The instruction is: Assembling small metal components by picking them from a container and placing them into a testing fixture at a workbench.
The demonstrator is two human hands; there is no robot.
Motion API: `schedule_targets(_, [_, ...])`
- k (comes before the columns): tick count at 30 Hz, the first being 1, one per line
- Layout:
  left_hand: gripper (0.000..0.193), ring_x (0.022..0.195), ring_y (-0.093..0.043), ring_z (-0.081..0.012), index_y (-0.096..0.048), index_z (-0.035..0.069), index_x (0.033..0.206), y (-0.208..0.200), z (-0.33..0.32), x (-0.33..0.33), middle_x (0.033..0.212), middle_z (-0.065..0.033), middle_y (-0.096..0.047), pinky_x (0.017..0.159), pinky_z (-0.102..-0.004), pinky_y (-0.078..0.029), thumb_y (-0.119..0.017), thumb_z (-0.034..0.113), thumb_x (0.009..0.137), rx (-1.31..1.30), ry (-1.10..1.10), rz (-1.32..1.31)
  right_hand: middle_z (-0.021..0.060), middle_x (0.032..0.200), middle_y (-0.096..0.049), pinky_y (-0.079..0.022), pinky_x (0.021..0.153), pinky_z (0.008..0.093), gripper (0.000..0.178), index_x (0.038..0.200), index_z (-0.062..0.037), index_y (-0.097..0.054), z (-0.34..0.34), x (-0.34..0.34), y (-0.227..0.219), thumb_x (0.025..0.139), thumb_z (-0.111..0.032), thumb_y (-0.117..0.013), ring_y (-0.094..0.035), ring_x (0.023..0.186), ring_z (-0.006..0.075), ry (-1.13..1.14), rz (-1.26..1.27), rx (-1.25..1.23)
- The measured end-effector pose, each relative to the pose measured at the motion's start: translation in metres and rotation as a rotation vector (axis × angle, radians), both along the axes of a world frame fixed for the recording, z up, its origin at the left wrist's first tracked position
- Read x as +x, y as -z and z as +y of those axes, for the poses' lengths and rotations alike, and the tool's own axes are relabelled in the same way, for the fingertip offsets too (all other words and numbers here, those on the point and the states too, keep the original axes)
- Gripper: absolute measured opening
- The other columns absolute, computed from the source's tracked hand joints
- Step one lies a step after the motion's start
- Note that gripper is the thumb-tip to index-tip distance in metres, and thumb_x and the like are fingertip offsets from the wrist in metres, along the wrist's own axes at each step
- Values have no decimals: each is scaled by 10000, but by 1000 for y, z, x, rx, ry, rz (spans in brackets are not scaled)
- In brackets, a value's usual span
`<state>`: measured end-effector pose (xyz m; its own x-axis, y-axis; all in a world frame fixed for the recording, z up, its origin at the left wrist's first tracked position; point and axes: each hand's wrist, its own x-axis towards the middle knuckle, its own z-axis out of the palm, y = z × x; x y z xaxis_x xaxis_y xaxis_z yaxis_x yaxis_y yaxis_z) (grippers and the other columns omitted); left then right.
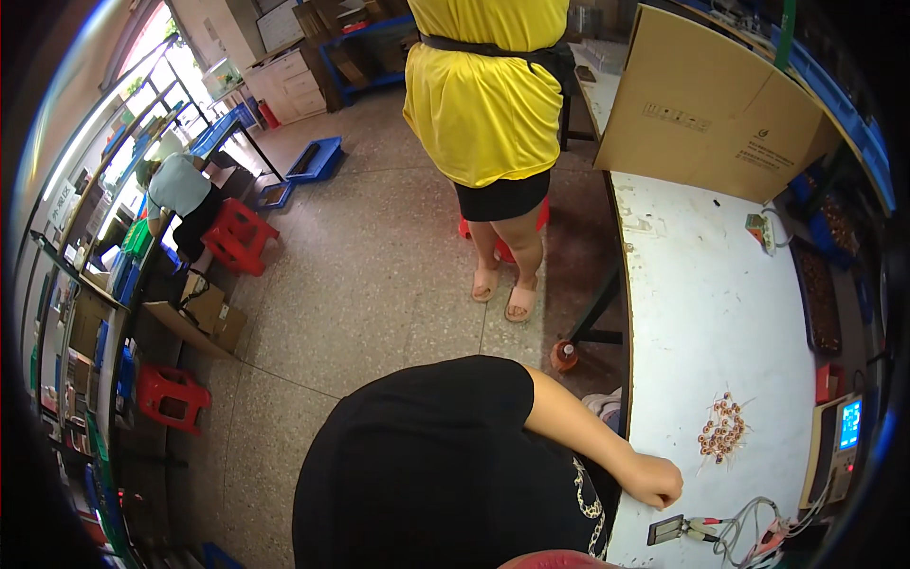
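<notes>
Right hand (652, 479) rests fisted, holding nothing visible, at the worktop's (701, 313) near edge; left unseen. Nearby coils (722, 429) look light, wiry, delicate: pinch by the rings.

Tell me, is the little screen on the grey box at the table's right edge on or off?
On. The small screen on the grey box-shaped meter glows bright blue with light marks, beside the white table.

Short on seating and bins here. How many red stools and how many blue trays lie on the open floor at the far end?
Red stools: 3, the last half hidden behind a person's legs
Blue trays: 2
Total: 5
</notes>
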<state>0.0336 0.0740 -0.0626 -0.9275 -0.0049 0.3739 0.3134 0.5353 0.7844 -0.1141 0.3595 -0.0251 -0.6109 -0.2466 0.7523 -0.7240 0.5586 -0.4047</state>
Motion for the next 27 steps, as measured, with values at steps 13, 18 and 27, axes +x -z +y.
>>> schedule_targets(13, [67, 480, -619, -174, -638, 1, 796, -28, 26, 1, 663, -120, -689, 452, -237, -490, -634, 26, 858, 1042, 67, -412, 192, 1121, -675, -568, 830, 408, 225, 1140, -59, -730, -100, 18, 72, 926, -131, -736, -681, 954, 361, 30, -1145, -131])
schedule_targets(18, [39, 537, -648, -179, -653, -6, 818, -44, 21, 7, 715, -129, -710, 499, -243, -514, -682, 16, 833, 1111, -1, -421, 220, 1216, -632, -558, 902, 383, 351, 1285, -121, -682, -70, -20, 175, 943, -173, -738, -663, 1036, 383, -342, -1135, -390])
schedule_targets(27, [140, 635, -652, -139, -697, 17, 889, -24, 33, -7, 774, -65, -716, 589, -237, -523, -753, -12, 765, 726, -105, -54, 215, 1033, -688, -556, 755, 370, 232, 1152, 34, -667, -99, 37, 91, 954, -86, -653, -657, 820, 335, 116, -231, 535])
